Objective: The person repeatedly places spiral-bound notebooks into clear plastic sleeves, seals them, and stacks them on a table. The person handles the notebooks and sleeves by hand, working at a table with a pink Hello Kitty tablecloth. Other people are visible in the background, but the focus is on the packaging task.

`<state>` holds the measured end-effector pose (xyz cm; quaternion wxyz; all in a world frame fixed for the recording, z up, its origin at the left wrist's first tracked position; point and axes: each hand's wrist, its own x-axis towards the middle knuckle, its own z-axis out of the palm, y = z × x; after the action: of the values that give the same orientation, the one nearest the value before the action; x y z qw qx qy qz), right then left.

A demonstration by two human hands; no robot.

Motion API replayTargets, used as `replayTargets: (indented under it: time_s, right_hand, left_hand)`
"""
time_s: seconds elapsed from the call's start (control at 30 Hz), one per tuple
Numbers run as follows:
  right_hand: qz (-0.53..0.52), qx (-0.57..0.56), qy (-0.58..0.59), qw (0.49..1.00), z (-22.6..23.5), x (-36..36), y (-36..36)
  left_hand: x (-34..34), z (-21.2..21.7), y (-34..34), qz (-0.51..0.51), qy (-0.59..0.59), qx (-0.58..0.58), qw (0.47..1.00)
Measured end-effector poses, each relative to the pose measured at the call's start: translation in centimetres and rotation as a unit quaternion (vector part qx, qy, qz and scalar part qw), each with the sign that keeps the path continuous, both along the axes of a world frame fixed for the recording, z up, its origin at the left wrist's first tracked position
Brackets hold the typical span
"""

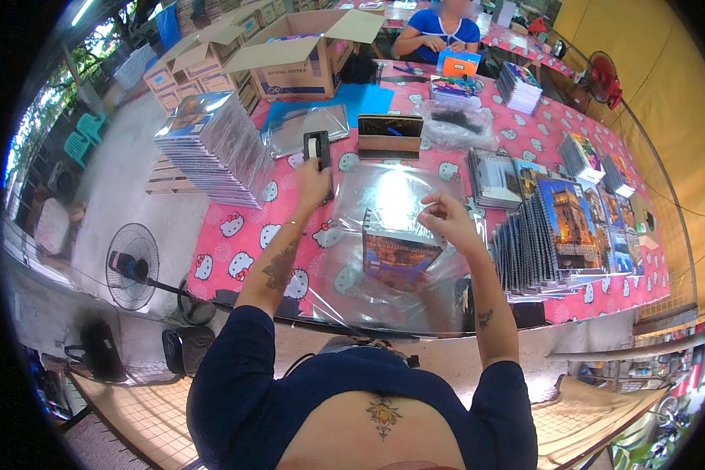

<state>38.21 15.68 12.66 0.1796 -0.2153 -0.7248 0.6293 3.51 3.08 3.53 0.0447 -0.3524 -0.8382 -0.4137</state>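
Observation:
My left hand (314, 185), slightly blurred, is closed at a black tape dispenser (318, 143) with a pale roll, on the pink patterned tablecloth. Over the right part of a clear plastic sheet (345, 270), my right hand (451, 225) is raised with thumb and forefinger drawn together. Whatever may be between those fingertips is too small to make out. Between my hands, a spiral-bound notebook (399, 254) with a dark city picture on its cover lies amid the plastic. Strong glare hides part of the sheet above it.
Tall plastic-wrapped notebooks (211, 149) stand at the left edge. Spiral notebooks (525, 247) and picture-covered ones (569, 223) crowd the right. Beyond my hands are a small box (390, 139) and an open carton (294, 74). A person (439, 35) sits across the table.

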Motion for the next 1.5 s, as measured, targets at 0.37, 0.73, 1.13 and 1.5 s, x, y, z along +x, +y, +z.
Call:
replayTargets:
  time_s: [0.37,0.73,1.13,1.5]
  right_hand:
    - [-0.017,0.024,-0.012,1.0,0.7,-0.1,-0.4]
    - [-0.04,0.038,0.004,0.998,-0.2,0.0,-0.6]
    - [-0.107,0.109,0.043,0.987,-0.6,-0.5,-1.9]
    - [-0.159,0.046,0.118,0.979,-8.5,2.0,-4.0]
  left_hand:
    - [0.9,-7.6,-4.3,-0.052,-0.562,0.39,0.728]
    - [8.3,15.8,1.2,-0.512,0.223,-0.111,0.822]
    - [6.8,-4.3,8.1,-0.445,-0.603,-0.287,0.597]
    - [14.2,0.8,-7.0,-0.327,-0.285,0.061,0.899]
